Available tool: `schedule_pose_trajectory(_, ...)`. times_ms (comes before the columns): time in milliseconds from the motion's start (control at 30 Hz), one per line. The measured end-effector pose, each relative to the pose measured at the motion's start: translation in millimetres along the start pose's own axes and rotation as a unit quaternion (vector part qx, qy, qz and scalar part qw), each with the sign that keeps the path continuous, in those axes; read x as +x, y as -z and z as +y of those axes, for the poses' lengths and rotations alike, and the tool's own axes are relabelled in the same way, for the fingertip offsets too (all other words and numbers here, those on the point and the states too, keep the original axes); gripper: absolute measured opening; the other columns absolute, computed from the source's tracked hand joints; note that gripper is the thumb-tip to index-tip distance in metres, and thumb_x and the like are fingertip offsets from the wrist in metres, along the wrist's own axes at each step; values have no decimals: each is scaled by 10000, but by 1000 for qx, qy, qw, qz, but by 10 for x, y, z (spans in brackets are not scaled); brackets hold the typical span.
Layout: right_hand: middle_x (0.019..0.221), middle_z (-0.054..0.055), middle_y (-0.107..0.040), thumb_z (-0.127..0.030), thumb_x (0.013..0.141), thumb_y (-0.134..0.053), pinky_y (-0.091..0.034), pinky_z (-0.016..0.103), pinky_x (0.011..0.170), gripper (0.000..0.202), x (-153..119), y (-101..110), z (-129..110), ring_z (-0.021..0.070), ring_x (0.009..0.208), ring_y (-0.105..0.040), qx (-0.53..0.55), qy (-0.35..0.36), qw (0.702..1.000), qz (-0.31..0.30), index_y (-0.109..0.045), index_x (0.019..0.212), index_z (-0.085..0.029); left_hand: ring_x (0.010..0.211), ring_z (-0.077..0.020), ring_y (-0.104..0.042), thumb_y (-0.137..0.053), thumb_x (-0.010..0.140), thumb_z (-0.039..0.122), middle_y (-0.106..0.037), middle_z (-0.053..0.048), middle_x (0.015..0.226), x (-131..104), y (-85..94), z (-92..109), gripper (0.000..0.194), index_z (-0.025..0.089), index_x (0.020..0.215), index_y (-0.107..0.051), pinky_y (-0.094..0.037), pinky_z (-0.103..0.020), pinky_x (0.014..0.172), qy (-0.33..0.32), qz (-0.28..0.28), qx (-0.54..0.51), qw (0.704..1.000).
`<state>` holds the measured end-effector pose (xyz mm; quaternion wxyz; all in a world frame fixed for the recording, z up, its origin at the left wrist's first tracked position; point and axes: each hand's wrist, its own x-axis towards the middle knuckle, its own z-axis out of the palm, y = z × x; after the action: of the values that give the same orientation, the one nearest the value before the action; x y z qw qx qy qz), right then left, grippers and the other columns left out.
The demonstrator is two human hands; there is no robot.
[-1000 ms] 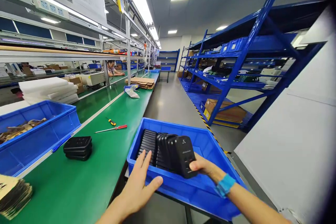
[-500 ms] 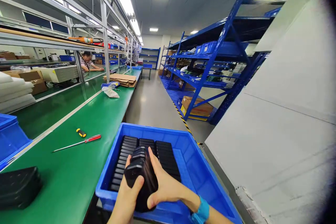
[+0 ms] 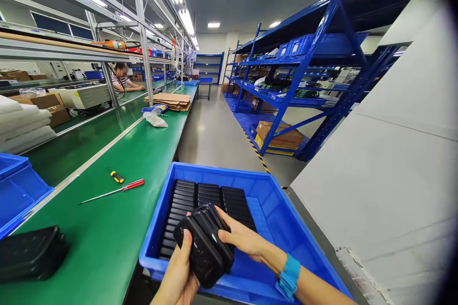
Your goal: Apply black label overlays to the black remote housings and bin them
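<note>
Between my two hands is a small stack of black plastic cases point(image 3: 207, 243), flat boxes with rounded corners, held tilted above a blue bin. My left hand point(image 3: 181, 267) grips the stack from the left, its thumb on the near face. From the right, my right hand point(image 3: 241, 236) wraps the other side, thumb across the edge; a blue band circles that wrist. Below, the blue bin point(image 3: 222, 170) holds rows of similar black cases point(image 3: 234, 202), packed on edge in its left part. My fingers hide part of the stack's far side.
On the green bench point(image 3: 103, 238) at left lie a red-handled screwdriver point(image 3: 133, 184), a yellow-black screwdriver point(image 3: 117, 177) and more black cases point(image 3: 32, 252). A blue bin point(image 3: 21, 190) stands at the far left. Blue shelving point(image 3: 304, 62) and a white panel point(image 3: 386, 176) flank the right. A co-worker point(image 3: 123, 78) sits farther back.
The stack has turned in my hands, so its broad face and edges now tilt toward me. My right thumb has moved up along it. The whole view has shifted slightly.
</note>
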<state>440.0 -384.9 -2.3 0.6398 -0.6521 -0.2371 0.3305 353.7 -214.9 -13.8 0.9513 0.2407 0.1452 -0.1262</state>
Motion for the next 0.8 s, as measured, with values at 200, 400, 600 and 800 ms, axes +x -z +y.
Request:
schedule_pose_trajectory(200, 1425, 84, -413, -692, 607, -696, -192, 396, 1103, 1069, -30, 12, -20, 266, 1313, -332, 48, -12, 998, -29, -235, 1453, -230, 1152, -288, -558, -612, 836, 394, -535, -151, 1321, -33, -209, 40, 724, 239, 1445, -252, -440, -431, 976, 15, 64, 14, 998)
schedule_pose_trajectory(400, 1266, 95, -568, -568, 644, -676, -437, 420, 912, 864, -24, 60, 12, 288, 1086, -562, 61, -31, 996, -51, -388, 1381, -221, 1057, -263, -622, -597, 852, 372, -608, -130, 1229, -75, -346, 29, 675, 260, 1433, -273, -482, -412, 931, 20, 60, 18, 998)
schedule_pose_trajectory(600, 1348, 111, -492, -553, 508, -723, -358, 413, 993, 1072, -343, 763, 73, 313, 1189, -473, -39, -80, 993, -81, -316, 1424, -174, 946, -260, -674, -580, 866, 330, -694, -114, 1044, -164, -191, 386, 557, 253, 1380, -383, -520, -445, 873, -13, 117, 26, 993)
schedule_pose_trajectory(800, 1473, 192, -288, -312, 441, -815, -80, 504, 1098, 1198, -501, 1108, 124, 391, 1349, -196, -254, -180, 946, -93, -212, 1457, -113, 1013, -236, -653, -545, 892, 262, -659, -153, 1139, -281, -58, 729, 534, 245, 1395, -364, -539, -398, 859, -53, 169, 13, 984)
